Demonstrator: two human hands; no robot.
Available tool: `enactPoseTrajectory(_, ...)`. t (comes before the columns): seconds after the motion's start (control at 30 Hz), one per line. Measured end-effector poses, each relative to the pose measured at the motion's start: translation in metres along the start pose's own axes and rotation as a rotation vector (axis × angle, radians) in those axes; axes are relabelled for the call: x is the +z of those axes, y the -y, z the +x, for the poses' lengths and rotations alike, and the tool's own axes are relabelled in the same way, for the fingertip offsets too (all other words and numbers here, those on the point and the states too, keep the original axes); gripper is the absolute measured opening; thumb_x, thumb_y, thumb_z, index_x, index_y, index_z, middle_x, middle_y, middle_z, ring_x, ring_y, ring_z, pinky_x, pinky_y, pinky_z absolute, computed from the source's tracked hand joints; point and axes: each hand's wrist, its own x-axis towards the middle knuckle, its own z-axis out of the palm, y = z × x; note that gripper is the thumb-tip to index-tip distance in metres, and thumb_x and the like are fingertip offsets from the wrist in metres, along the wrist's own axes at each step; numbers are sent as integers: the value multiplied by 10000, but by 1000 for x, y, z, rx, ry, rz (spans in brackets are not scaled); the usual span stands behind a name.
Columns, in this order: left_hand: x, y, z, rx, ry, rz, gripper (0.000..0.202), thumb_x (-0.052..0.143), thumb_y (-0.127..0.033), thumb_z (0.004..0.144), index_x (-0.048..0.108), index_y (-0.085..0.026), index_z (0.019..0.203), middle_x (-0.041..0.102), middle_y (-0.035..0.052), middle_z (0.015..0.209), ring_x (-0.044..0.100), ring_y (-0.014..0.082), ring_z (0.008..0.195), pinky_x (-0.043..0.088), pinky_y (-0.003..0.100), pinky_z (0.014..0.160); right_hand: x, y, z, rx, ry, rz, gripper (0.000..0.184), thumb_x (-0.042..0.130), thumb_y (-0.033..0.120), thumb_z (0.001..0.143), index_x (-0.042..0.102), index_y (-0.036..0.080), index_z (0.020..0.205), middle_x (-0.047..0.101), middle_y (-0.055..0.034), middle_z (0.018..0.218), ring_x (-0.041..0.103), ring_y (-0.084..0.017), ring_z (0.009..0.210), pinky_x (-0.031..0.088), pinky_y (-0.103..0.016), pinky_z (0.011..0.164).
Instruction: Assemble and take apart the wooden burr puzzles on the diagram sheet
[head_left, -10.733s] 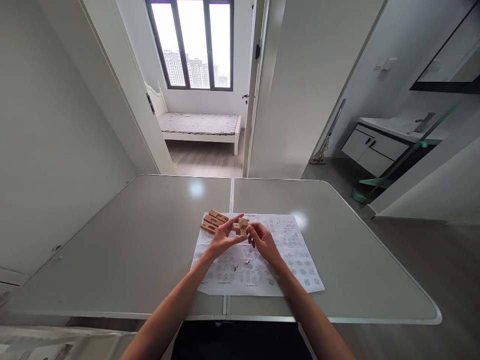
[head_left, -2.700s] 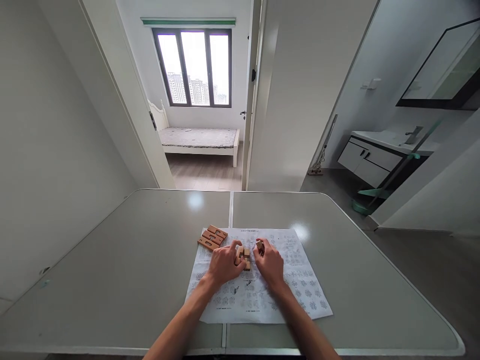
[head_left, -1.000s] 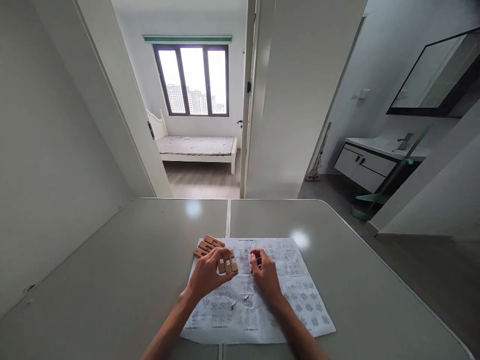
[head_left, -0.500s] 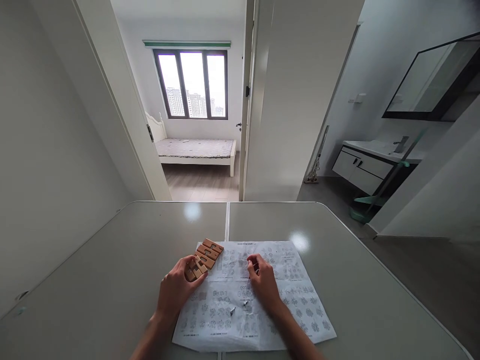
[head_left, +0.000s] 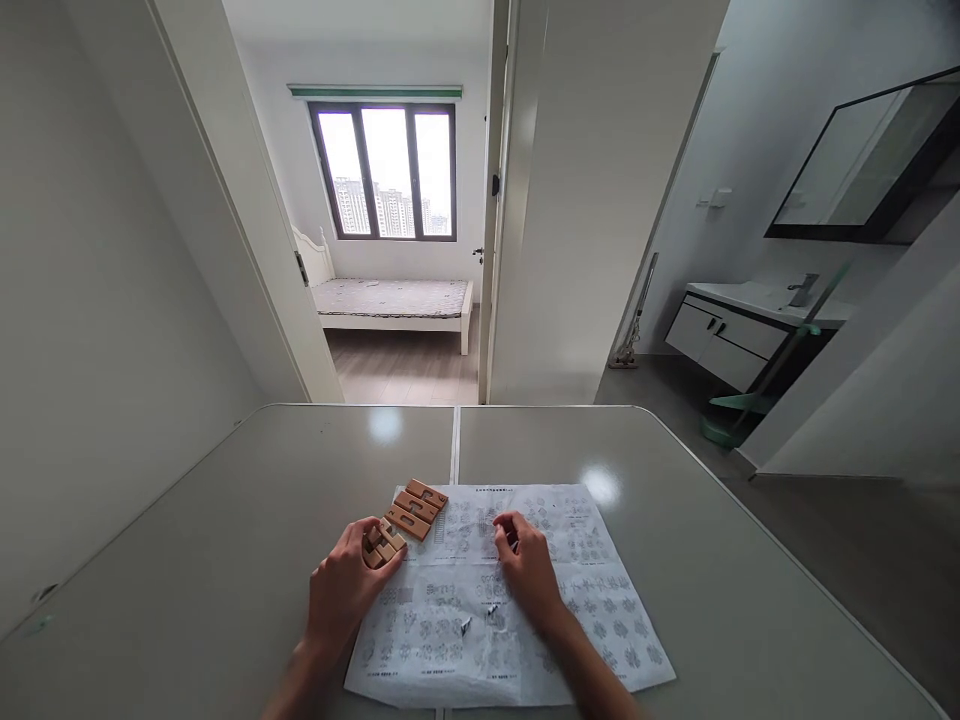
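Several notched wooden puzzle bars (head_left: pixel 414 507) lie side by side in a slanted row at the far left corner of a printed instruction sheet (head_left: pixel 517 600). My left hand (head_left: pixel 343 585) rests at the near end of that row, its fingers curled over the nearest wooden bars (head_left: pixel 381 543). My right hand (head_left: pixel 523 568) lies on the middle of the sheet with its fingers bent and pressed down on the paper; nothing shows in them. Both forearms reach in from the near edge.
The sheet lies on a grey folding table (head_left: pixel 225 560) with a seam down its middle. Beyond it a doorway opens onto a room with a bed (head_left: pixel 390 298) and a window. A washbasin cabinet (head_left: pixel 739 325) and a mirror stand at the right.
My left hand carried a few wooden bars from the middle of the sheet leftward and set them at the near end of the row. My right hand stayed on the paper.
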Motion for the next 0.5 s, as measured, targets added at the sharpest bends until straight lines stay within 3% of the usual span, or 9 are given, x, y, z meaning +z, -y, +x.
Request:
enactPoseTrajectory(0.27, 6, 2, 0, 45, -10, -14, 459, 647, -599, 893, 585, -290, 1227, 759, 34, 1201, 771, 269, 932, 515, 310, 678, 1, -2, 0, 1, 28, -6, 237, 487, 338, 998, 684, 227, 927, 740, -43, 815, 675, -222, 694, 497, -297, 644)
enactPoseTrajectory(0.43, 7, 4, 1, -8, -121, -74, 396, 438, -552, 1029, 583, -235, 1217, 706, -1, 785, 702, 217, 639, 460, 295, 595, 2, -2, 0, 4, 29, -9, 244, 482, 340, 1000, 685, 222, 932, 742, -45, 822, 671, -216, 689, 494, -298, 653)
enactPoseTrajectory(0.5, 7, 5, 2, -50, -188, -135, 351, 395, -501, 1051, 584, -236, 1181, 697, -2, 790, 689, 200, 627, 458, 283, 580, 1, -2, -1, 1, 27, -11, 246, 486, 345, 995, 687, 221, 928, 743, -46, 818, 671, -215, 684, 493, -296, 649)
